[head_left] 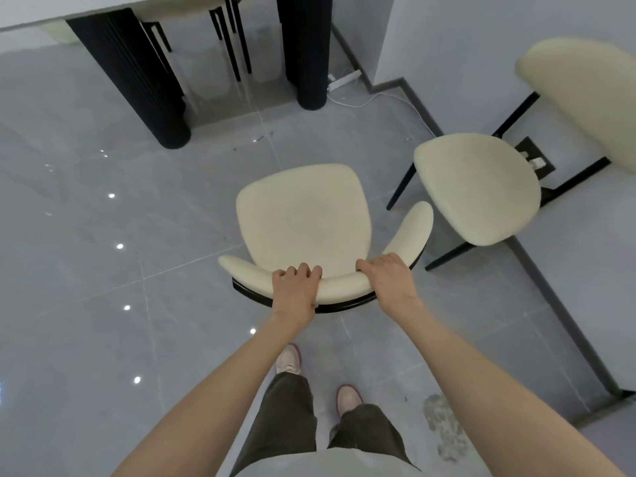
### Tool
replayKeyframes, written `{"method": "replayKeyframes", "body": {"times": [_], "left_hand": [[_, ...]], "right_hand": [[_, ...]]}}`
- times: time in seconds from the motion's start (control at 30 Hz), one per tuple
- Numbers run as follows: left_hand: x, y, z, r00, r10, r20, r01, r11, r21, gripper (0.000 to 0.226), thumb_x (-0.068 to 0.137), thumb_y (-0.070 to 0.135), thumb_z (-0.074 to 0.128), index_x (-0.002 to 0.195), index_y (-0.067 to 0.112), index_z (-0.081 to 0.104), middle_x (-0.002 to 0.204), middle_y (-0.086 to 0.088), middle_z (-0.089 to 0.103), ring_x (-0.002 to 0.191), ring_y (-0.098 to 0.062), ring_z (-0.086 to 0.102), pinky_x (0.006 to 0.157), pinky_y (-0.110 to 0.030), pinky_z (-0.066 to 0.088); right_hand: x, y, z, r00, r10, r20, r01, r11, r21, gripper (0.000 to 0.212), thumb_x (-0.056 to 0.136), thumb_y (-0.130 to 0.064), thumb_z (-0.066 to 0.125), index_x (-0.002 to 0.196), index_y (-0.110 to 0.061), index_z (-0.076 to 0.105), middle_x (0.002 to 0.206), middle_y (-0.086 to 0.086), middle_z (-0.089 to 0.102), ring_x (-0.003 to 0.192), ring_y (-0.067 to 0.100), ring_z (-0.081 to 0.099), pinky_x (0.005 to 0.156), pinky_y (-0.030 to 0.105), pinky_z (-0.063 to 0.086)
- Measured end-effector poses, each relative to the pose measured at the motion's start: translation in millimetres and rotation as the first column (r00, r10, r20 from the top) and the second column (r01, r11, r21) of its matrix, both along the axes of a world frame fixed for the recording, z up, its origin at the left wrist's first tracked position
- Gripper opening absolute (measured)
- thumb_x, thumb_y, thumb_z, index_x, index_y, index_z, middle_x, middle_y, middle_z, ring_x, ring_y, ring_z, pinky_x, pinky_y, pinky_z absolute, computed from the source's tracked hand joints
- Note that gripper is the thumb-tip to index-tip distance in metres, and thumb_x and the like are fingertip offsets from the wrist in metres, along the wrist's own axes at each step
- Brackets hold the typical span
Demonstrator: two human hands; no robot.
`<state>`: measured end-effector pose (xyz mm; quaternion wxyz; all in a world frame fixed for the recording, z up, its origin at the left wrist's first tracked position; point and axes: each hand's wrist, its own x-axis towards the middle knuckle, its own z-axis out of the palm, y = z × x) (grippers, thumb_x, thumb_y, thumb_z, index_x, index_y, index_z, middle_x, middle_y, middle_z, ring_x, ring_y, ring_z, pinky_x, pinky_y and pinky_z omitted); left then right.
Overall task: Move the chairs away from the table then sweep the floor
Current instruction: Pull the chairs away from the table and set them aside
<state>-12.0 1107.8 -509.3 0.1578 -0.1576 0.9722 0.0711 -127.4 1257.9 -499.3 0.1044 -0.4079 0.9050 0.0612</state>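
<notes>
A cream chair (304,215) with a curved backrest and black frame stands on the grey tiled floor in front of me, away from the table (41,8). My left hand (296,287) grips the top of the backrest left of centre. My right hand (387,280) grips the same backrest toward its right end. A second cream chair (478,187) stands to the right against the wall, its backrest at the frame's right edge. More chair legs (229,43) show under the table at the top.
Two thick black fluted table legs (137,80) stand at the top. A white power strip (344,80) and cable lie by the wall. Small debris (258,139) lies near the table; a dusty smudge (444,425) marks the floor lower right. My feet stand behind the chair.
</notes>
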Motion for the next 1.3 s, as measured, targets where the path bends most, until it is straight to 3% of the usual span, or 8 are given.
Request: {"method": "replayKeyframes", "body": {"times": [0.17,0.33,0.53,0.63,0.77,0.97,1.1,1.3], "left_hand": [[2,67,-2,0.998,-0.036,-0.048,0.036,0.999,0.006,0.051,0.074,0.026,0.071,0.118,0.017,0.046,0.112,-0.002,0.054,0.096,-0.025,0.055,0.082,-0.035,0.036],[6,133,-3,0.995,-0.063,-0.079,0.063,0.998,0.003,0.055,0.059,0.031,0.082,0.104,0.015,0.055,0.096,-0.003,0.06,0.081,-0.025,0.059,0.071,-0.033,0.04],[17,161,-5,0.987,-0.112,-0.118,0.128,0.982,0.137,0.062,0.073,0.047,0.07,0.122,0.018,0.044,0.114,0.001,0.054,0.105,-0.024,0.054,0.099,-0.04,0.031],[39,133,-7,0.974,-0.141,-0.175,0.162,0.98,0.112,0.064,0.068,0.05,0.072,0.12,0.02,0.05,0.107,0.0,0.06,0.099,-0.026,0.057,0.098,-0.043,0.035],[66,80,-14,0.958,-0.197,-0.207,0.211,0.976,0.05,0.054,0.065,0.037,0.079,0.112,0.018,0.059,0.1,-0.003,0.064,0.091,-0.028,0.062,0.087,-0.042,0.046],[80,25,-14,0.986,-0.124,-0.115,0.137,0.983,0.122,0.044,0.088,0.022,0.063,0.13,0.011,0.051,0.121,-0.013,0.057,0.107,-0.036,0.056,0.08,-0.041,0.049],[81,21,-14,0.995,-0.104,-0.014,0.104,0.973,0.207,0.046,0.101,0.024,0.04,0.145,0.018,0.031,0.141,-0.015,0.039,0.118,-0.034,0.046,0.085,-0.043,0.046],[82,33,-15,0.995,-0.095,-0.033,0.101,0.967,0.235,0.045,0.101,0.019,0.04,0.145,0.025,0.034,0.125,-0.016,0.05,0.108,-0.033,0.05,0.085,-0.041,0.047]], "right_hand": [[0,67,9,0.996,-0.049,0.072,0.048,0.999,0.021,0.04,0.075,-0.002,0.059,0.111,-0.019,0.056,0.099,0.002,0.065,0.099,0.025,0.056,0.095,0.026,0.034],[6,128,13,0.992,-0.111,0.052,0.109,0.993,0.049,0.049,0.074,-0.001,0.061,0.117,-0.023,0.053,0.107,-0.002,0.062,0.109,0.02,0.051,0.102,0.024,0.026],[24,171,14,0.975,-0.22,0.012,0.219,0.973,0.071,0.045,0.08,0.002,0.056,0.121,-0.017,0.052,0.121,0.001,0.058,0.126,0.023,0.041,0.118,0.037,0.012],[40,171,15,0.975,-0.224,0.016,0.22,0.967,0.128,0.059,0.078,0.002,0.058,0.132,-0.016,0.045,0.135,0.006,0.048,0.136,0.027,0.031,0.119,0.046,0.005],[81,135,12,0.985,-0.162,0.065,0.157,0.985,0.079,0.068,0.075,0.006,0.055,0.137,-0.018,0.042,0.128,0.008,0.05,0.125,0.033,0.041,0.115,0.056,0.006],[141,67,-5,0.977,-0.214,0.005,0.212,0.968,-0.135,0.07,0.048,-0.006,0.078,0.115,-0.023,0.065,0.094,0.004,0.069,0.083,0.03,0.063,0.095,0.049,0.046],[148,65,-8,0.971,-0.225,-0.081,0.208,0.961,-0.18,0.067,0.051,-0.007,0.078,0.114,-0.024,0.065,0.091,0.005,0.066,0.079,0.029,0.062,0.093,0.047,0.048],[152,74,-9,0.962,-0.234,-0.141,0.215,0.967,-0.14,0.067,0.047,-0.003,0.074,0.109,-0.027,0.064,0.082,0.003,0.061,0.07,0.028,0.057,0.09,0.042,0.039]]}}
